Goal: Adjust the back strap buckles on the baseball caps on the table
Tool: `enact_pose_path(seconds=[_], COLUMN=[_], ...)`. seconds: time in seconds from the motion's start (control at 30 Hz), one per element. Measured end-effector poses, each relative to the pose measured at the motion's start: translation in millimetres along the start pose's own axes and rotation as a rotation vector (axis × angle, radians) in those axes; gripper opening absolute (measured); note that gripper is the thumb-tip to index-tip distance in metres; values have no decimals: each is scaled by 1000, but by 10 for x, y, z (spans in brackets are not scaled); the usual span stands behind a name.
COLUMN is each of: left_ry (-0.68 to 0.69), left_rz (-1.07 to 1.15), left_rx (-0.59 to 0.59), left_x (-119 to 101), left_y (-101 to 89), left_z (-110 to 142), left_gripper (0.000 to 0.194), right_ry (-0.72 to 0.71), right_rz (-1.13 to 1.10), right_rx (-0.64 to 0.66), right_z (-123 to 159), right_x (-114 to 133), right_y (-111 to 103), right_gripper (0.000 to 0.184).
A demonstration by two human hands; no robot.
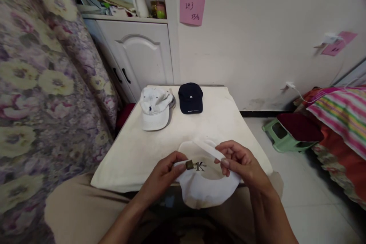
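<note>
we hold a white cap [210, 194] in our two hands, at the near edge of the bench [126, 160]. our left hand [167, 169] pinches the small brown buckle [189, 164] between thumb and finger. our right hand [236, 158] pinches the end of the white strap [208, 148], and its other fingers are bent. the strap slants down from the far side of the cap to our right fingers. we see a big black k on the cap, between our hands.

farther back on the bench, we see a light cap [156, 108] with a small dark mark on its front. a grey cap [172, 103] peeks out from behind its right side. just to the right, a dark blue cap [190, 98] sits apart, with its brim to us.

behind the bench are a white cupboard [140, 53] and a wall [243, 38] with a pink note [192, 5]. a flowery curtain [51, 103] hangs on the left. a green stool [294, 143] stands on the floor [286, 179] to the right, next to a bed [343, 137] with a stripy cover.
</note>
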State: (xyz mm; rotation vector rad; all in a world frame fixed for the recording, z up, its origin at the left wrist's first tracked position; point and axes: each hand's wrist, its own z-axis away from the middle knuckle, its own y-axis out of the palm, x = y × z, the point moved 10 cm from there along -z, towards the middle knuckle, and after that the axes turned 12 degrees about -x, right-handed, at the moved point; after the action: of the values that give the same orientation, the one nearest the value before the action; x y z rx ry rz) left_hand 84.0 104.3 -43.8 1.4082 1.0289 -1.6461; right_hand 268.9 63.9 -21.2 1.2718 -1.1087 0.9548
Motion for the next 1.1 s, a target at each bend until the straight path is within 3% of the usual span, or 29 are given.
enact_pose_path(seconds=[0.1, 0.27, 0.53, 0.67, 0.87, 1.0, 1.1], left_ry=[-73, -131, -157, -164, -121, -12, 16], left_rz=[82, 227, 351, 357, 162, -106, -191], left_rx=[4, -59, -4, 10, 126, 106, 62], left_x=[108, 258, 268, 297, 172, -20, -44], left_y=[63, 5, 8, -33, -68, -97, -101], left_z=[-26, -99, -142, -151, -100, -40, 1], left_gripper=[27, 30, 27, 26, 22, 17, 18], right_ry=[-1, 57, 96, 123, 109, 36, 17], right_rz=[72, 58, 36, 64, 118, 148, 185], right_rx=[35, 34, 36, 50, 2, -34, -47], right_z=[-47, -110, -224, -260, -295, -313, -320], right_x=[31, -96, -194, -240, -233, -151, -126], right_y=[33, 87, 182, 267, 286, 288, 319], right_gripper=[33, 32, 34, 26, 21, 22, 20])
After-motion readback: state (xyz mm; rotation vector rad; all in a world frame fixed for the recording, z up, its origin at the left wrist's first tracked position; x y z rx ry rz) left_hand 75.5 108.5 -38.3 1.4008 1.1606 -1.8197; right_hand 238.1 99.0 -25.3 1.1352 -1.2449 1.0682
